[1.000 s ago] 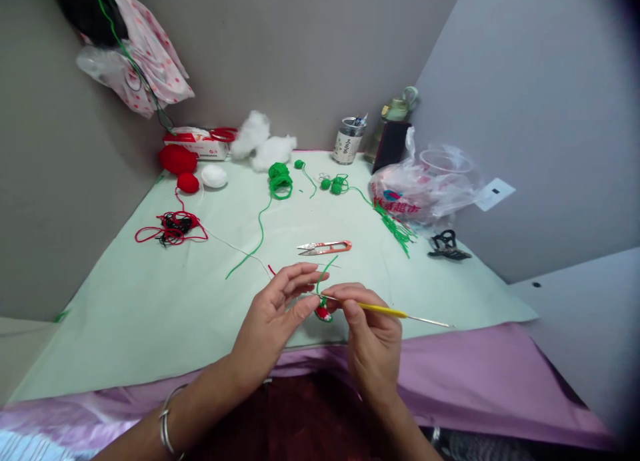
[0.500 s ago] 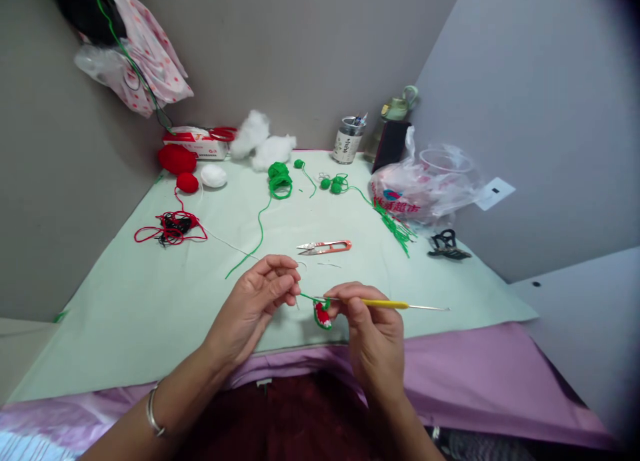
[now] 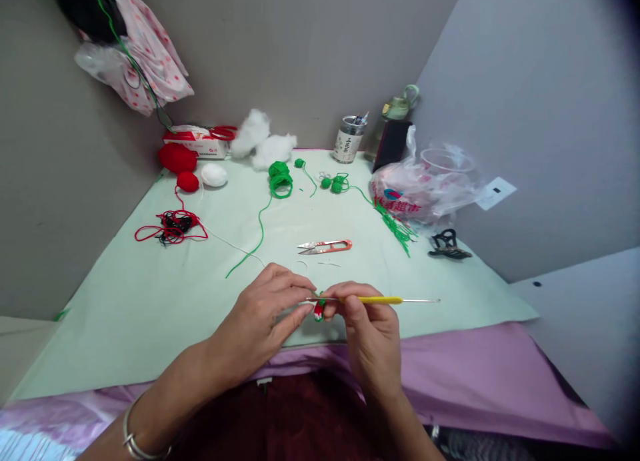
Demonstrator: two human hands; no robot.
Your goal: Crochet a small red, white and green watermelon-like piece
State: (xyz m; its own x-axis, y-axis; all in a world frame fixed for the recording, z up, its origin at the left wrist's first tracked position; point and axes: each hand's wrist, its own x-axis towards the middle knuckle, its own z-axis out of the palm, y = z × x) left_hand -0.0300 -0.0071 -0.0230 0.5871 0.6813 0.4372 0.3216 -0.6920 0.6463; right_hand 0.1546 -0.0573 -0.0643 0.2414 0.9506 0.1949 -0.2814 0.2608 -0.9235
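My right hand [image 3: 373, 328] is closed around the yellow handle of a double-ended crochet hook [image 3: 380, 300], which lies almost level with its shaft pointing left. A small crocheted piece [image 3: 319, 310] in red and white with a green edge sits at the right fingertips, under the hook's shaft. From the left, my left hand [image 3: 270, 314] reaches in, its thumb and fingertips pinched at the piece's left side around the hook's tip. Those fingers partly cover the green strand. Thread snips [image 3: 325, 247] with an orange handle lie beyond the hands, near short white yarn ends [image 3: 329, 264].
Red yarn balls [image 3: 179, 158], a white yarn ball [image 3: 214, 175] and tangled red and black yarn [image 3: 175, 228] lie at left. Behind are white stuffing [image 3: 273, 152], green yarn [image 3: 280, 179] and a pen jar [image 3: 349, 140]. A plastic bag [image 3: 415, 188] and hair claw [image 3: 449, 245] stand right.
My left hand has moved right, from holding the green strand away to the crocheted piece. The piece has turned and looks narrower; the hook has shifted slightly left.
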